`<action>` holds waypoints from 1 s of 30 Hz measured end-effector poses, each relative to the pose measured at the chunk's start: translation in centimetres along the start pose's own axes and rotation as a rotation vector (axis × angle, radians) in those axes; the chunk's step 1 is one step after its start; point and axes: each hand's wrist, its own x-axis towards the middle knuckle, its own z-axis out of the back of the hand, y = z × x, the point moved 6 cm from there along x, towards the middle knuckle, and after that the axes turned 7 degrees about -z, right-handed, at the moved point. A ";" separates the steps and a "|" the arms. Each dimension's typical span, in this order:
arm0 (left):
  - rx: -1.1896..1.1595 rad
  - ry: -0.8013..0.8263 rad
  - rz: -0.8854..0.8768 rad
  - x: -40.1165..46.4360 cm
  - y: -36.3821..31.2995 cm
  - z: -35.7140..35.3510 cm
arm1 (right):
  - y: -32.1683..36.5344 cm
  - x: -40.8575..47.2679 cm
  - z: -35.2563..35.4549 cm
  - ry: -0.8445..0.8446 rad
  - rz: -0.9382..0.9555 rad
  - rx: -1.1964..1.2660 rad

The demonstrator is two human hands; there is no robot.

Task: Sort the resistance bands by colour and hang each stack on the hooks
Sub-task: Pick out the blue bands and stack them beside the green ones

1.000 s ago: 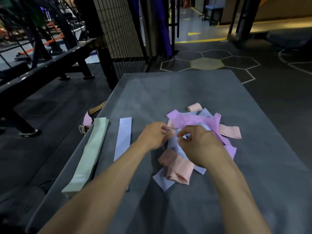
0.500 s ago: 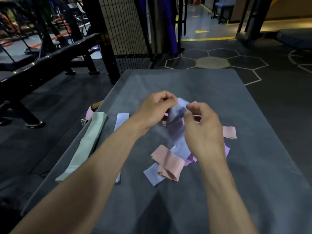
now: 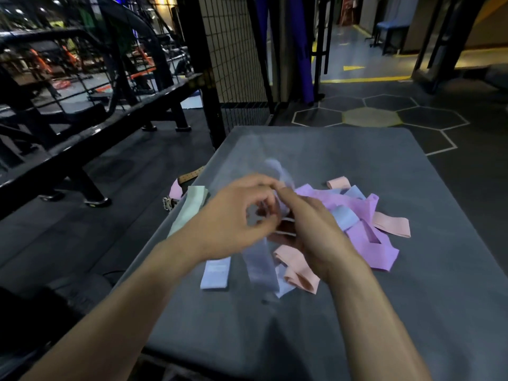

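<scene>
Head view: we look down on a dark grey padded desk (image 3: 316, 312) with both our hands raised over its middle. Our left hand (image 3: 233, 221) has its fingers curled, thumb and fingertips pinching a pale blue fabric resistance band (image 3: 259, 259); this band is blurred, and it runs from a loop above the fingers down to a hanging end just over the desk. Our right hand (image 3: 310, 229) sits just beside the left, at its 3 o'clock, with curled fingers closed on the same blue band; how far its fingers wrap round we cannot tell.

At 3 o'clock from the hands lies the unsorted heap: a wide lilac fabric band (image 3: 365, 232) draped across another pale blue band (image 3: 343, 218), with a peach band (image 3: 393, 226) at the heap's 3 o'clock edge and a small peach loop (image 3: 338, 182) at its 12 o'clock edge. A folded peach band (image 3: 298, 273) lies under our right wrist.

At 9 o'clock from the hands, a mint green band (image 3: 189, 210) lies flat along the desk's left edge. Between it and the held band a flat light blue band (image 3: 215, 276) shows its near end, the rest hidden by our left forearm.

On the floor off the desk's left edge we see a tan strap with a metal buckle (image 3: 189, 174) and a pink piece (image 3: 176, 189).
</scene>
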 end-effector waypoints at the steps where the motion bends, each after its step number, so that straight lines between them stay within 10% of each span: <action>1: -0.008 0.017 0.009 -0.8 0.0 0.1 | -0.1 -0.2 -0.5 0.007 0.016 -0.020; 9: -0.188 -0.364 0.377 -5.1 4.8 5.4 | 0.0 -2.1 -3.4 0.184 0.043 -0.003; 18: -0.702 -0.241 0.498 -6.0 7.9 3.6 | -1.6 -2.4 -6.4 0.373 -0.081 -0.328; 30: -0.258 -0.420 0.403 -2.5 13.1 8.3 | -3.8 -0.7 -6.9 0.298 -0.205 -0.208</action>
